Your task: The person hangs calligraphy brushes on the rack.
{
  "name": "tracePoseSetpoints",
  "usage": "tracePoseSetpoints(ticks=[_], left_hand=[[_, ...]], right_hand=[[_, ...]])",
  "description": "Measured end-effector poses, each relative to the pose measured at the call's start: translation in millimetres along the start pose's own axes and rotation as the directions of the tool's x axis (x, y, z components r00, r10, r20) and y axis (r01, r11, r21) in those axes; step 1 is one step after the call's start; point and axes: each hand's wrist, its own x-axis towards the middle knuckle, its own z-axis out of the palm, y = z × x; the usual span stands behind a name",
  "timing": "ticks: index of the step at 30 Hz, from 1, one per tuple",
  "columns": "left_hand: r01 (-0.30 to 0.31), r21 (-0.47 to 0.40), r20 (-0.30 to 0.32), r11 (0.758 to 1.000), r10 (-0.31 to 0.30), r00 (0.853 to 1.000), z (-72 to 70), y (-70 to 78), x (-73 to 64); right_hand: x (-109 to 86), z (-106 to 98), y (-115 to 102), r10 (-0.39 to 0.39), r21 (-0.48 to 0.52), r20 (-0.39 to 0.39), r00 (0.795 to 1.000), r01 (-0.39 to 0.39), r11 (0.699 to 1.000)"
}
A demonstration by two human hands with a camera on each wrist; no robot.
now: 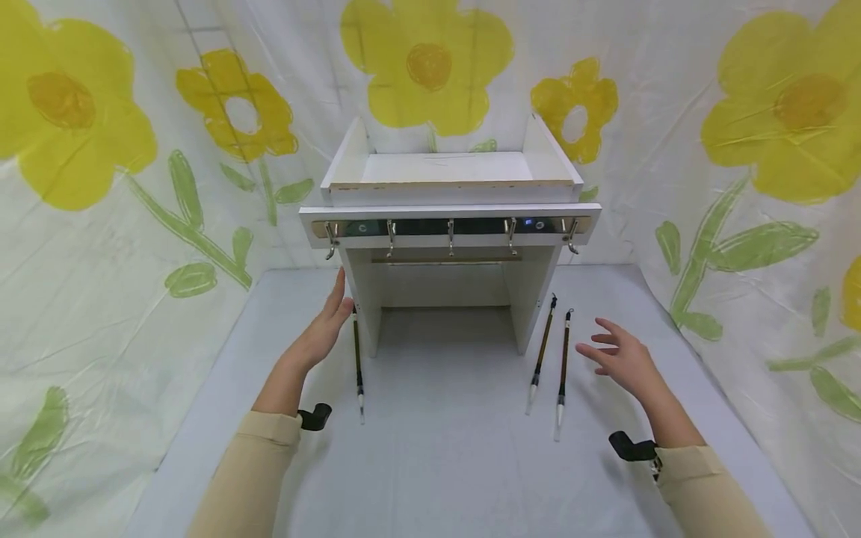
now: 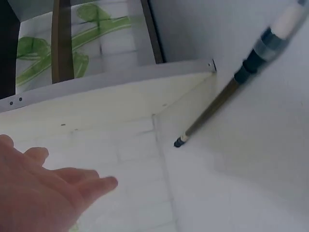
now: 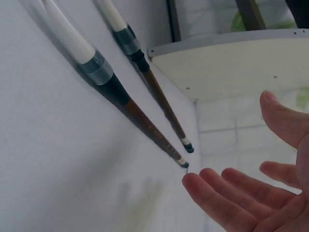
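A white shelf (image 1: 444, 196) with a row of metal hooks (image 1: 451, 237) along its front stands at the back of the table. My left hand (image 1: 321, 329) is beside its left side panel, fingers extended and holding nothing. One calligraphy brush (image 1: 358, 359) with a clear cap lies just right of that hand; the left wrist view also shows this brush (image 2: 212, 108). To the right of the shelf lie two more brushes, an inner brush (image 1: 542, 347) and an outer brush (image 1: 563, 366). My right hand (image 1: 622, 357) hovers right of the outer brush, fingers loosely spread, nothing in them.
A pale cloth covers the table (image 1: 437, 463). Behind and at both sides hangs a white curtain (image 1: 303, 75) printed with yellow flowers. Black wrist cameras sit on both wrists, the left camera (image 1: 315, 417) and the right camera (image 1: 632, 447).
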Motion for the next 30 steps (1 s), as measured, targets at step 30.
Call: tracePoseSetpoints(ticks=[30], left_hand=[[0.201, -0.261, -0.002, 0.944, -0.208, 0.978, 23.1, -4.4, 17.8]], right_hand=[[32.7, 29.6, 17.3, 0.162, 0.095, 0.099, 0.982, -0.171, 0.981]])
